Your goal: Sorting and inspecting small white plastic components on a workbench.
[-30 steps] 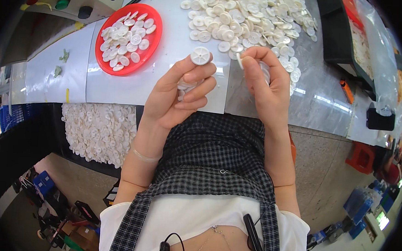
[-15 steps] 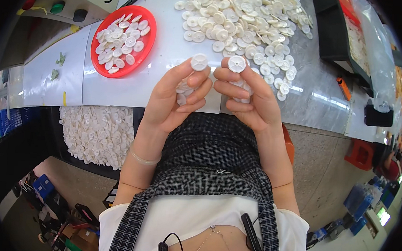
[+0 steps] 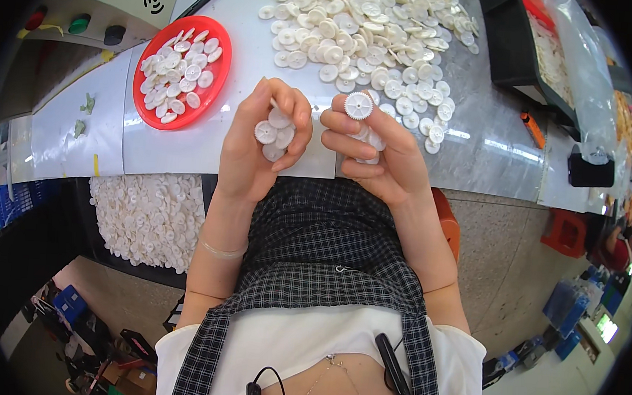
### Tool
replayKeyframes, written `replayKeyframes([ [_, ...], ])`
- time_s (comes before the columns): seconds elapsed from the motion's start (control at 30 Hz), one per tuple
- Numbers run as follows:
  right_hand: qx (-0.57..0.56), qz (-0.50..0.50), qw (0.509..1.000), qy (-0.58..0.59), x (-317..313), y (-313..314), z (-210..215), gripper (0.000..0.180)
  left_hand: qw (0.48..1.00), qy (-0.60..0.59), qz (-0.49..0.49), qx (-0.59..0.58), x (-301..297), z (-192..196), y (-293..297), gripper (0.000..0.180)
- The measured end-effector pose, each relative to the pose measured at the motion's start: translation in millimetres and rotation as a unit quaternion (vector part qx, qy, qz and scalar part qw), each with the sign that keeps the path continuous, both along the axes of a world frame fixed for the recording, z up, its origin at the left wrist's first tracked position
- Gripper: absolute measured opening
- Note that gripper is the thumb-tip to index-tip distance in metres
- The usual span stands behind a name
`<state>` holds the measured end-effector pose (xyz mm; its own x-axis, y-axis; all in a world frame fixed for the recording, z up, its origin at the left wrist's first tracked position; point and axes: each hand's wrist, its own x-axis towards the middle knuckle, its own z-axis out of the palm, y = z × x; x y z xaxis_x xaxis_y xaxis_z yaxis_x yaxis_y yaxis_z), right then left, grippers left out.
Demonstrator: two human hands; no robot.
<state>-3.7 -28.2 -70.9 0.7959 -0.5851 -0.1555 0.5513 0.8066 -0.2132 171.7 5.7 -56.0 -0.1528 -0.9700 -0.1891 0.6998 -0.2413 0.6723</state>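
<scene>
Clutching white discs [image 3: 266, 132] in the curled left hand [image 3: 241, 148]; at three o'clock from it, pinching a toothed white gear [image 3: 358, 105] above more discs [image 3: 375, 139] in the right hand [image 3: 398, 159]. Facing a disc heap [image 3: 340, 32] on the counter [image 3: 253, 45] at one o'clock, a red dish [image 3: 216, 83] at ten.

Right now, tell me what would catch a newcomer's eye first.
Likely the bright red plate of white gears at upper left, then the large heap of gears at top centre. Below that heap, the left hand cups several gears, while the right hand holds up one toothed gear.
</scene>
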Motion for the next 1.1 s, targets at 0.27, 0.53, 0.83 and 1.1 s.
replayKeyframes([
  [0.27,-0.156,-0.083,0.984,-0.002,-31,-12,12,0.020,1.000,0.002,0.018,0.005,0,-6,-2,0.042],
  [0.53,-0.527,-0.207,0.596,0.570,-34,-16,20,0.015,0.877,-0.459,0.107,-0.088,-16,-1,-10,0.013],
  [0.83,-0.610,-0.161,0.367,0.683,-22,-14,16,0.011,0.690,-0.695,0.120,-0.164,-19,-2,-23,0.009],
  [1.1,-0.585,-0.298,0.516,0.550,-23,-17,13,0.014,0.656,-0.735,0.049,-0.163,-17,3,-37,0.013],
])
